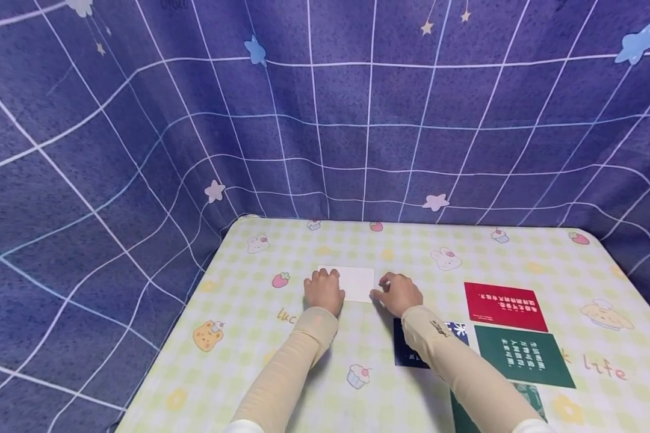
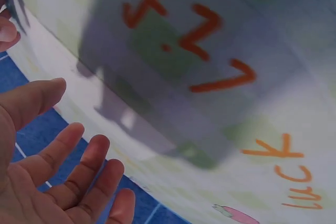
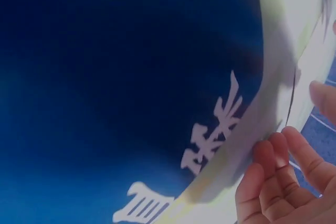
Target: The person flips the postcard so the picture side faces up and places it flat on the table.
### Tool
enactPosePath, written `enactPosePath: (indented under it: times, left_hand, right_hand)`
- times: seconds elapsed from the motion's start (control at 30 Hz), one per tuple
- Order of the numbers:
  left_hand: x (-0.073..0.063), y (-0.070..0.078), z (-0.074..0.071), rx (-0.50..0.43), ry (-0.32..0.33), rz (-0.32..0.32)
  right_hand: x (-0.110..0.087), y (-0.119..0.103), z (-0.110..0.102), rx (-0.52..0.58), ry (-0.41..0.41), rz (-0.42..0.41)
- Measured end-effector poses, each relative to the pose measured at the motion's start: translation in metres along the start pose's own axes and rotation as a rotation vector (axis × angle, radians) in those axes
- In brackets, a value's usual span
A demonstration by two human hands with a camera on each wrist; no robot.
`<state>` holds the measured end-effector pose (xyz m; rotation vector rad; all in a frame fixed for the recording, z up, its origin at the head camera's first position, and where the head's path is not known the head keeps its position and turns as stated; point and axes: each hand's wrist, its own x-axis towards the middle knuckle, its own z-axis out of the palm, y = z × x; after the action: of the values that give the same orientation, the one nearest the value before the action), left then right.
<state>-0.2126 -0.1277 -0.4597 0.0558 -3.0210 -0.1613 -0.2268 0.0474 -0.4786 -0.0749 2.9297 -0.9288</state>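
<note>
A blank white card (image 1: pixel 356 283) lies flat on the tablecloth in front of me. Over its left end rests my left hand (image 1: pixel 325 291); the left wrist view shows that hand's fingers (image 2: pixel 97 150) loosely bent and spread, with the thumb apart from them. My right hand (image 1: pixel 399 294) is at the card's right edge, its fingers (image 3: pixel 299 153) bent and its thumb separated from them. Whether the fingertips touch the card is hard to tell. Under my right forearm lies a dark blue card (image 1: pixel 408 346) with white characters, partly hidden.
Right of my right arm lie a red card (image 1: pixel 504 305) and a green card (image 1: pixel 524 355), both with white text. Another dark green patterned card (image 1: pixel 532 397) is partly covered by the sleeve. A checked tablecloth (image 1: pixel 238 373) covers the table; a blue grid curtain (image 1: pixel 336 138) hangs behind.
</note>
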Motion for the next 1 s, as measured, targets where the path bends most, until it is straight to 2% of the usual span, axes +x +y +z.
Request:
enactPosePath:
  times: [0.23, 0.47, 0.7, 0.87, 1.0]
  left_hand:
    - [0.0, -0.005, 0.009, -0.012, 0.024, -0.004]
    - [0.001, -0.007, 0.012, 0.015, -0.011, -0.013]
    - [0.003, -0.011, 0.01, -0.071, -0.005, -0.008]
    - [0.007, -0.017, 0.006, -0.119, -0.056, 0.02]
    - [0.01, -0.02, 0.003, -0.136, -0.136, 0.041]
  right_hand:
    - [0.003, -0.002, 0.008, -0.045, 0.025, -0.004]
    - [0.002, -0.006, 0.007, -0.068, 0.009, -0.002]
    - [0.005, 0.004, -0.003, -0.07, -0.052, -0.02]
    - [0.008, 0.012, -0.01, -0.061, -0.121, -0.047]
    - [0.011, 0.017, -0.011, -0.052, -0.149, -0.064]
